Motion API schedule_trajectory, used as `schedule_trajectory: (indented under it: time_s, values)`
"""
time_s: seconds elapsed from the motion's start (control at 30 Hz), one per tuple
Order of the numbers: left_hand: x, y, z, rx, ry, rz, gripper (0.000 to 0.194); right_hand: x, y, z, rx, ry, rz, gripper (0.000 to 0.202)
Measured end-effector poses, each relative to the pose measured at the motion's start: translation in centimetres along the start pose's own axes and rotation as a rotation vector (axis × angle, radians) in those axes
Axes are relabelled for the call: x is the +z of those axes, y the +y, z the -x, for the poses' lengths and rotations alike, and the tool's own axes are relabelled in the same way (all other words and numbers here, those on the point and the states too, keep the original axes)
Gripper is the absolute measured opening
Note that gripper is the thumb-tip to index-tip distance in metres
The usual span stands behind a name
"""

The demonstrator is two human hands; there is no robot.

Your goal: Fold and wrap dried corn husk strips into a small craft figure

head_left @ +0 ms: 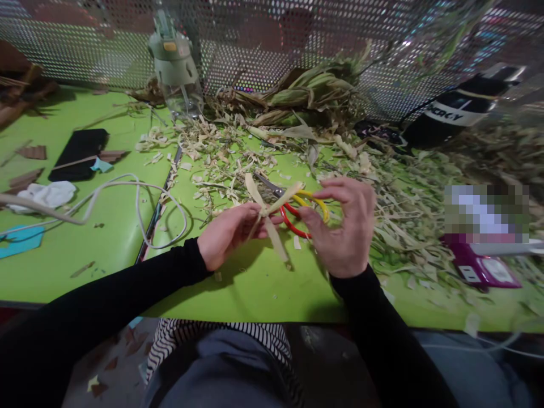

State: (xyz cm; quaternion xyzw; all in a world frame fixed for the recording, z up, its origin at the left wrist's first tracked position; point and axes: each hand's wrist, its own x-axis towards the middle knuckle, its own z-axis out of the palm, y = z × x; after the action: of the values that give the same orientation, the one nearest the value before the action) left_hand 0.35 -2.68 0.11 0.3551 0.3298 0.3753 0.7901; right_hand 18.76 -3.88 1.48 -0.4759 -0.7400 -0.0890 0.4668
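Observation:
My left hand (238, 229) is closed on a cross-shaped piece of pale corn husk (276, 241), whose strips spread out from a knotted middle. Pinched in my right hand (344, 226) is a pair of scissors (293, 195) with one yellow and one red handle loop. Its metal blades point to the upper left, behind the husk piece. Part of the blades is hidden by the strips, so I cannot tell whether they touch the husk. Both hands hover over the green table (250, 289).
Husk scraps (229, 147) cover the table's middle and right. Behind them lies a dried husk bundle (310, 90), near a clear bottle (178, 73). A black bottle (459, 110) leans at right. A black phone (79, 153) and a white cable (138, 195) lie left.

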Motion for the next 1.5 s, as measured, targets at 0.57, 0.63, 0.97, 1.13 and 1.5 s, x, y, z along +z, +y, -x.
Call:
schedule_trajectory:
  time_s: [0.57, 0.63, 0.97, 1.13, 1.5]
  values:
    - [-1.0, -0.3, -0.1, 0.53, 0.016, -1.083, 0.019, 0.4, -2.9, 0.9, 0.176, -0.478, -0.274, 0.02]
    - [-1.1, -0.3, -0.1, 0.587, 0.045, -1.188, 0.02, 0.2, -3.0, 0.8, 0.185, -0.486, -0.29, 0.019]
    - [-1.6, 0.0, -0.3, 0.546, 0.054, -1.054, 0.027, 0.9, -3.2, 1.4, 0.047, -0.581, -0.355, 0.017]
    - [-1.2, 0.8, -0.7, 0.256, -0.061, -0.565, 0.026, 0.7, -2.5, 0.9, 0.258, -0.324, -0.19, 0.018]
    - [-0.6, 1.2, 0.1, 0.128, 0.045, -0.533, 0.027, 0.7, -2.0, 1.1, 0.267, -0.517, -0.24, 0.015]
